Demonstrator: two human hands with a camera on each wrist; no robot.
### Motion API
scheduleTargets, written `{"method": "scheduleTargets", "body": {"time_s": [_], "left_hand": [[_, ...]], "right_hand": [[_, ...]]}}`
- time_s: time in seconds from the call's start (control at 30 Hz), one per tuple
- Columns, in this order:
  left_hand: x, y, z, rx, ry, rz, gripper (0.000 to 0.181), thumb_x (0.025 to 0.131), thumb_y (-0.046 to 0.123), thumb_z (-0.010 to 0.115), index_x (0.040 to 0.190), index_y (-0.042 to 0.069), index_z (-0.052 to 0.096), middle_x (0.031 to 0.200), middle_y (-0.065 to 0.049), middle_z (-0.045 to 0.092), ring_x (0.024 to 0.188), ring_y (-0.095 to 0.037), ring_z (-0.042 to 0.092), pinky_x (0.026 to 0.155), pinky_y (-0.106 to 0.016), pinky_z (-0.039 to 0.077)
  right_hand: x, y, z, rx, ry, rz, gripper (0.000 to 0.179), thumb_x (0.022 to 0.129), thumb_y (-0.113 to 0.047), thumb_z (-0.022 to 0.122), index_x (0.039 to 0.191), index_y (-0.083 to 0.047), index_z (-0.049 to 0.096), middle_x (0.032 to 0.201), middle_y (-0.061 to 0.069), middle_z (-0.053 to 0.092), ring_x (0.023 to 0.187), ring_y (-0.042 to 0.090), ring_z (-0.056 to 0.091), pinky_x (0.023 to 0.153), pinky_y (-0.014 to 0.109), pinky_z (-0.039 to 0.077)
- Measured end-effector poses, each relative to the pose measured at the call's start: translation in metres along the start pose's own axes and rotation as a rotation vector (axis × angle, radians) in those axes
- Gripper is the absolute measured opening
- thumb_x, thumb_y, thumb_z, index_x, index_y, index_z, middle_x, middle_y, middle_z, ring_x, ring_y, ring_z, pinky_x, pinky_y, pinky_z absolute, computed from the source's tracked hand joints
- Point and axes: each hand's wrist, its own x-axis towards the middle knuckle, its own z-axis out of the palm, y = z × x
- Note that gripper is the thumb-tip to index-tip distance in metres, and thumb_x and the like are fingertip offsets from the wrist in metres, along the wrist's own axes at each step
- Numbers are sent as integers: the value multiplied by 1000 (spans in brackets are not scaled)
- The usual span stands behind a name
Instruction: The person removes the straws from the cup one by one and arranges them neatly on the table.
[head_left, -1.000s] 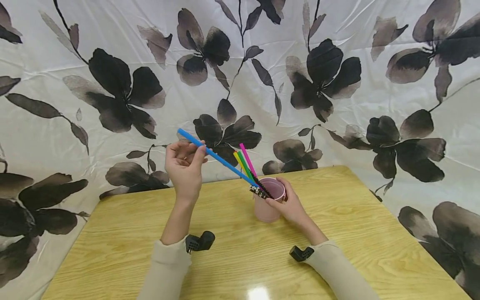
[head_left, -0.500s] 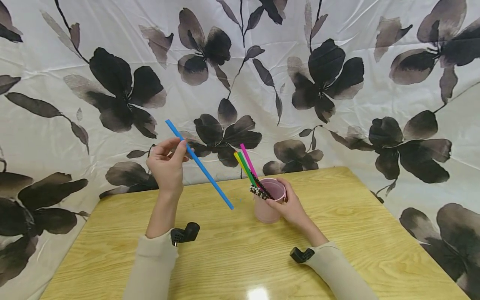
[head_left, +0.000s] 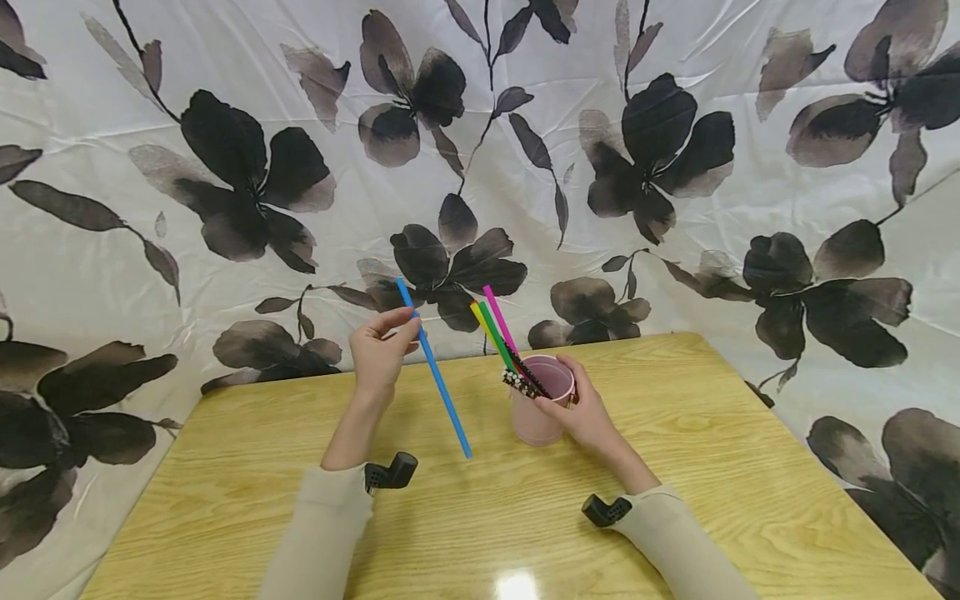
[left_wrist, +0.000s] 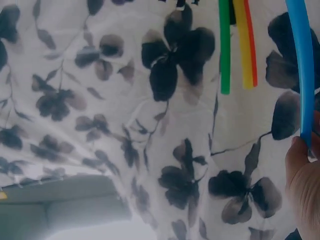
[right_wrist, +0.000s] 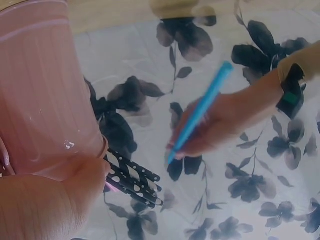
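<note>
My left hand [head_left: 378, 354] pinches a long blue straw [head_left: 437, 371] near its upper end. The straw slants down to the right, its lower end in front of the table and left of a pink cup [head_left: 534, 425]. Around the cup's right side, my right hand [head_left: 583, 410] grips it near the rim. Green [left_wrist: 225, 55], yellow [left_wrist: 243, 45], red [left_wrist: 251, 45] and pink [head_left: 501, 321] straws lean out over the cup's left rim. Beside them stick out several black straws with white dots [right_wrist: 132, 180]. Their lower parts are hidden inside the cup.
A wood-grain table [head_left: 442, 533] lies under both hands. Behind it hangs a white cloth [head_left: 540, 50] with dark flowers. Each sleeve cuff carries a small black camera, one on the left wrist [head_left: 392, 472] and one on the right [head_left: 606, 510].
The blue straw's lower end has come away from the cup's mouth. My left hand swung left, then back right, and the straw now hangs steeper. My right hand stays on the cup.
</note>
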Motion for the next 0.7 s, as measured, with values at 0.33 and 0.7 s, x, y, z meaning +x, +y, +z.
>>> {"method": "scheduleTargets", "body": {"time_s": [0.33,0.7], "left_hand": [[1,-69,0,71,-149,-159,21,74,6,70,94,0,67,88,-12,61,63,-19,63,60,-31,52],[19,-155,-3,117,-231,-259,37,74,18,72,106,2,63,92,-10,63,72,-23,64,58,-35,52]], "right_hand": [[-1,1,1,-12,-3,6,72,77,-17,68,135,-13,26,127,21,38,111,38,41,86,47,37],[2,2,0,-1,-8,5,73,78,-16,68,136,-11,24,130,19,35,114,36,39,90,48,36]]}}
